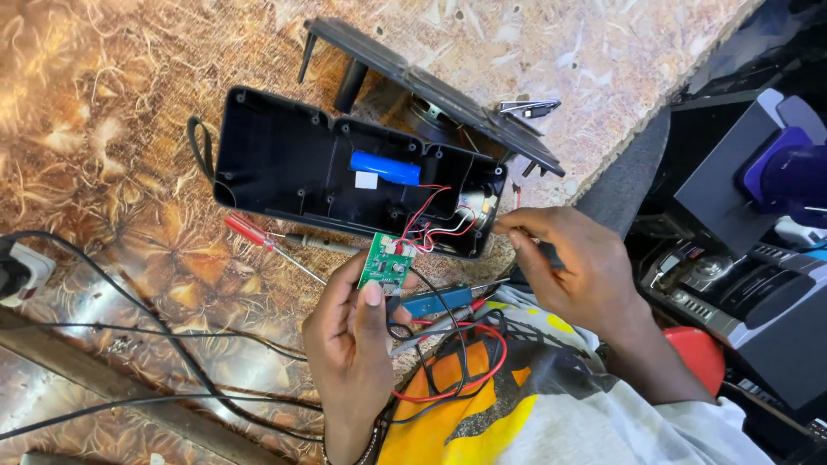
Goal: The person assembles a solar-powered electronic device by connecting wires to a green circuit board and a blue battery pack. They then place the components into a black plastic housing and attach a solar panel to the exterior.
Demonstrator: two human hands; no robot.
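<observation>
- Well left, I see a white plug at the edge, its black cables trailing across the table.
- Next, a red screwdriver lies just beside the open black case; inside, a blue battery with a small white label beside it.
- My left hand pinches the green board by its lower edge, thumb on its face, just below the case rim. I judge it light, stiff and fragile; edges are the safe hold, as thin red wires tether it to the case.
- My right hand has fingertips pressed together, perhaps on a wire; I can't be sure.
</observation>
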